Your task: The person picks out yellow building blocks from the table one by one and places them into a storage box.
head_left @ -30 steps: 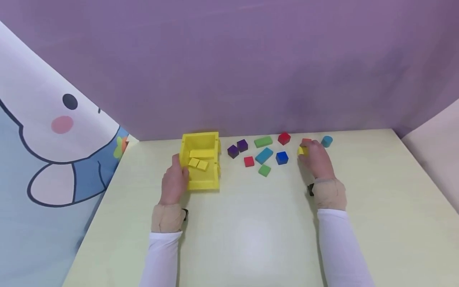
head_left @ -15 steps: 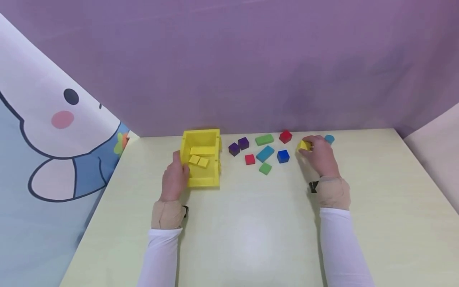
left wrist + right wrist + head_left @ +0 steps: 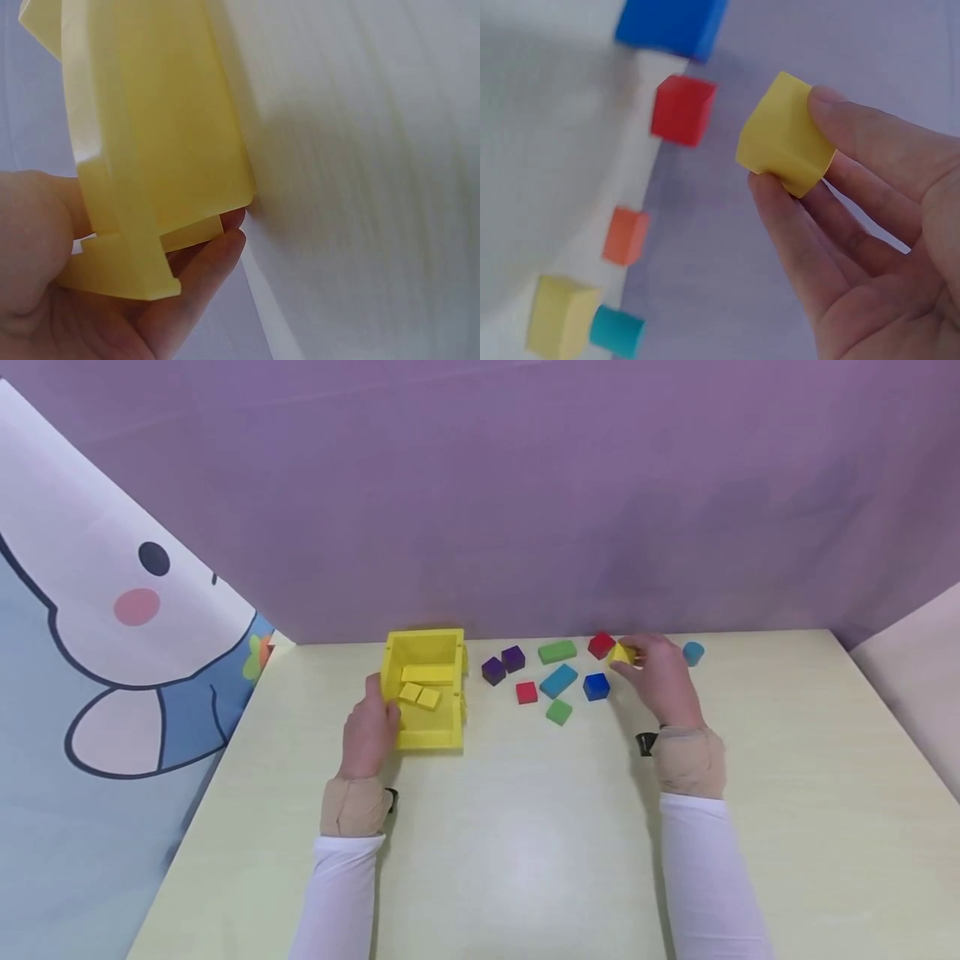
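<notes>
My left hand (image 3: 369, 731) grips the left wall of a yellow plastic box (image 3: 426, 741), thumb on the inner side. In the left wrist view the fingers curl round the edge of the box (image 3: 172, 127). Two small yellow blocks (image 3: 428, 698) and a longer yellow piece (image 3: 427, 674) lie inside. My right hand (image 3: 663, 677) pinches a yellow block (image 3: 784, 135) between thumb and fingertips, above the table near a red cube (image 3: 601, 645). Below it, the right wrist view shows an orange block (image 3: 625, 235), a pale yellow block (image 3: 559, 319) and a teal cylinder (image 3: 617, 331).
Between the hands lie two purple cubes (image 3: 493, 671), green blocks (image 3: 557, 652), a light blue block (image 3: 558, 681), a flat red block (image 3: 527, 692) and a blue cube (image 3: 596, 687). A purple cloth (image 3: 480, 502) rises behind the table (image 3: 510, 860).
My right hand has picked up the yellow block and carried it a little to the left, towards the red cube. The left hand keeps its grip on the box.
</notes>
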Available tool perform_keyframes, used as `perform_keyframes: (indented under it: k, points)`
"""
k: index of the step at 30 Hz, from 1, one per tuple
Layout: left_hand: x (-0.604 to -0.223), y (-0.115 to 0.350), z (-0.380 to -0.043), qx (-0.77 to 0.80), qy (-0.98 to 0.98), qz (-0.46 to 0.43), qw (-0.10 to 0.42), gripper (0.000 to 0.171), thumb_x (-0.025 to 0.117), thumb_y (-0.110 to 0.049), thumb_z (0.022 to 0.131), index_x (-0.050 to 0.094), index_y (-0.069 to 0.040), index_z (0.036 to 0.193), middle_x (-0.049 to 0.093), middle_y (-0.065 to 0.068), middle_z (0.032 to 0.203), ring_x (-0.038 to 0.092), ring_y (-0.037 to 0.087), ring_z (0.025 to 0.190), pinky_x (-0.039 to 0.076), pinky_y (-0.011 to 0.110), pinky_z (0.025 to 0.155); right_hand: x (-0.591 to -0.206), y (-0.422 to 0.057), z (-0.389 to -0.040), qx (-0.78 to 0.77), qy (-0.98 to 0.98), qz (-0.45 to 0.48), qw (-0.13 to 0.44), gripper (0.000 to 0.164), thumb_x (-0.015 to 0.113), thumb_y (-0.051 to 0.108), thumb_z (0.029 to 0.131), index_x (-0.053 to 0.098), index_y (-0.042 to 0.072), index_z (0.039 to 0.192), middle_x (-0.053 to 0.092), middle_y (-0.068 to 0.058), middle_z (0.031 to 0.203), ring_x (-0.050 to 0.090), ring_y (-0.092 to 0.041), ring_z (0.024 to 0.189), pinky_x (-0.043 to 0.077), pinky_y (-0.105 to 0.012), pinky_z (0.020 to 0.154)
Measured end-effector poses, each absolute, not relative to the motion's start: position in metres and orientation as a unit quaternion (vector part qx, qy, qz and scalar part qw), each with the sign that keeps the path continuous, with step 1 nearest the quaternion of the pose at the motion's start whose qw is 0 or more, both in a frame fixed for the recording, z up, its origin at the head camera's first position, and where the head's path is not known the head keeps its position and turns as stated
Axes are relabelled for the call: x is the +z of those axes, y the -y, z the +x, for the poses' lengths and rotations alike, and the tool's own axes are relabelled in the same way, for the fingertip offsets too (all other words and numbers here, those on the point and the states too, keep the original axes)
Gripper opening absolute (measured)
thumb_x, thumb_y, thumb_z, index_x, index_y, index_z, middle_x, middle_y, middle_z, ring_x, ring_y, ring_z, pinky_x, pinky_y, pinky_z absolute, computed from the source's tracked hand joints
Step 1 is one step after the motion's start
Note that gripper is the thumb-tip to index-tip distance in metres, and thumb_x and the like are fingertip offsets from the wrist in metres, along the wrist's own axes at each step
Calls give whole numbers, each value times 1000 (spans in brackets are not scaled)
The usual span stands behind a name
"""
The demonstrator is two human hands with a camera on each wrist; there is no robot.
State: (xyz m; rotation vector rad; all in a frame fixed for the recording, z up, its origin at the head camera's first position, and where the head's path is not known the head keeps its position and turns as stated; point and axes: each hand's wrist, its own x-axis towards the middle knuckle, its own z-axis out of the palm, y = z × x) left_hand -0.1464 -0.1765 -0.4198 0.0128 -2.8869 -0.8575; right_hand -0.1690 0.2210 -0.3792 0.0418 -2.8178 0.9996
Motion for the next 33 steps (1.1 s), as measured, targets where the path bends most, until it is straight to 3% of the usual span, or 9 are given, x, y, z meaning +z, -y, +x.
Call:
perform_keyframes:
  k: [10, 23, 33]
  points:
    - [-427, 175, -146, -283, 958, 25, 46, 46, 42, -16, 91, 28, -6, 133, 55, 15, 70, 47, 26, 52, 36, 38, 45, -376, -191, -174, 339, 937, 48, 71, 37, 66, 15, 81, 59, 5, 116, 54, -12, 110, 53, -31, 98, 46, -39, 83]
    - [-432, 164, -150, -282, 958, 14, 53, 46, 43, -13, 91, 28, -4, 134, 53, 13, 68, 45, 22, 48, 35, 35, 43, -362, -116, -179, 299, 947, 115, 8, 45, 68, 22, 80, 56, 10, 122, 53, -6, 115, 53, -24, 103, 45, -34, 87]
    - [-429, 164, -150, -287, 956, 11, 52, 45, 43, -13, 91, 28, -4, 133, 56, 15, 71, 47, 23, 51, 37, 36, 45, -353, -75, -181, 261, 953, 151, 4, 44, 67, 25, 80, 58, 10, 121, 54, -4, 115, 53, -18, 91, 46, -27, 80]
